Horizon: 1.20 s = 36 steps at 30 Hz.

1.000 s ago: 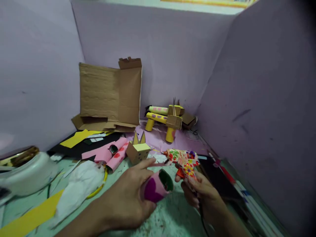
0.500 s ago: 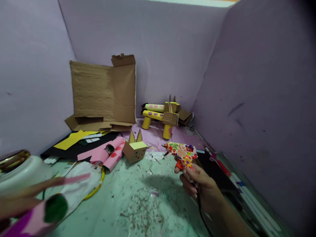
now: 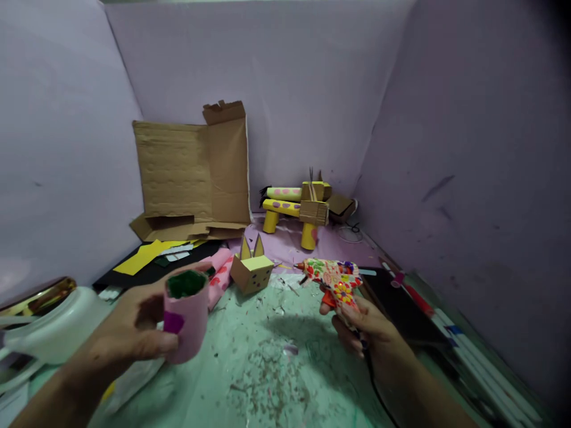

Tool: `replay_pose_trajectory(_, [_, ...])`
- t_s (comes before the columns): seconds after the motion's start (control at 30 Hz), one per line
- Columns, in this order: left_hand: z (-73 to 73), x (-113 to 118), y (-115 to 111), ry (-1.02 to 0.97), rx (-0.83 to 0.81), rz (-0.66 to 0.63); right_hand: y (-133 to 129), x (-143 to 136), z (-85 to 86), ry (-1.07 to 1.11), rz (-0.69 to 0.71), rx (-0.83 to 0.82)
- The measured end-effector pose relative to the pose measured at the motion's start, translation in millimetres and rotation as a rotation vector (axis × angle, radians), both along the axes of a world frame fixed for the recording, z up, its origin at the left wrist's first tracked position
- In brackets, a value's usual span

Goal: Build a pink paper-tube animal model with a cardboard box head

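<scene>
Held upright above the table's left side is a short pink paper tube (image 3: 193, 324) with a purple patch and a dark green inside. My left hand (image 3: 138, 321) is closed round it, thumb in front. On the right, my right hand (image 3: 366, 324) grips the handle of a hot glue gun (image 3: 332, 276) covered in flower patterns. Its nozzle points left, and a pale glue stick (image 3: 368, 272) pokes from its back; a black cord runs down. Between the hands, farther back, sits a small cardboard box (image 3: 252, 273) with a yellow top, dots and two pointed ears.
Yellow-and-brown animal figures (image 3: 292, 208) made of tubes and boxes stand at the back. An opened cardboard box (image 3: 196, 172) leans against the wall. Pink rolled paper (image 3: 222, 276) lies left of centre, a white pot (image 3: 62, 327) far left. Markers (image 3: 468, 351) line the right edge.
My left hand has brought the pink tube up and to the right from the lower left corner, turning it upright. My right hand keeps the glue gun almost in place.
</scene>
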<state>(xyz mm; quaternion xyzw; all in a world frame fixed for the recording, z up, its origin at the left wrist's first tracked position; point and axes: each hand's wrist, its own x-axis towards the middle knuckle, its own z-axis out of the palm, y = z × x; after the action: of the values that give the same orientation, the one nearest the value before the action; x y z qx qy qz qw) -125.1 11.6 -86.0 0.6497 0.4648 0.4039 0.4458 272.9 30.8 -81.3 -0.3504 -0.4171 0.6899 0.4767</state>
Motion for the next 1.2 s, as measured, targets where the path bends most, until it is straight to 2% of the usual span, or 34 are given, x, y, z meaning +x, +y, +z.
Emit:
replay_pose_trajectory(0.07, [38.2, 50, 26, -0.019, -0.049, -0.126, -1, -1, 0.8, -0.023, 0.007, 0.027])
replay_pose_trajectory(0.13, [60.4, 96, 34, 0.022, -0.065, -0.186, -2, -1, 2.0, -0.062, -0.009, 0.045])
replay_pose_trajectory(0.2, [65.3, 130, 31, 0.115, -0.033, -0.189, -3, 1, 2.8, -0.108, -0.067, 0.07])
replay_pose_trajectory(0.3, [51.3, 152, 24, 0.252, 0.075, -0.058, -5, 5, 3.7, -0.176, -0.102, 0.144])
replay_pose_trajectory(0.4, [32.3, 155, 24, 0.307, 0.262, 0.075, -7, 8, 7.4, -0.246, -0.036, 0.208])
replay_pose_trajectory(0.53, [19.9, 151, 27, 0.329, 0.393, 0.112, -13, 7, 16.2, -0.326, 0.003, 0.323])
replay_pose_trajectory(0.63, [17.0, 149, 28, 0.358, 0.425, 0.155, -17, 6, 16.5, -0.376, 0.028, 0.334])
replay_pose_trajectory(0.87, [13.4, 150, 28, 0.416, 0.491, 0.178, -18, 9, 2.6, -0.619, -0.008, 0.357])
replay_pose_trajectory(1.03, [7.8, 147, 29, 0.432, 0.545, 0.194, -22, 10, -2.4, -0.622, 0.033, 0.329])
replay_pose_trajectory(1.2, [5.9, 145, 29, 0.442, 0.573, 0.195, -23, 10, -10.9, -0.641, -0.007, 0.275])
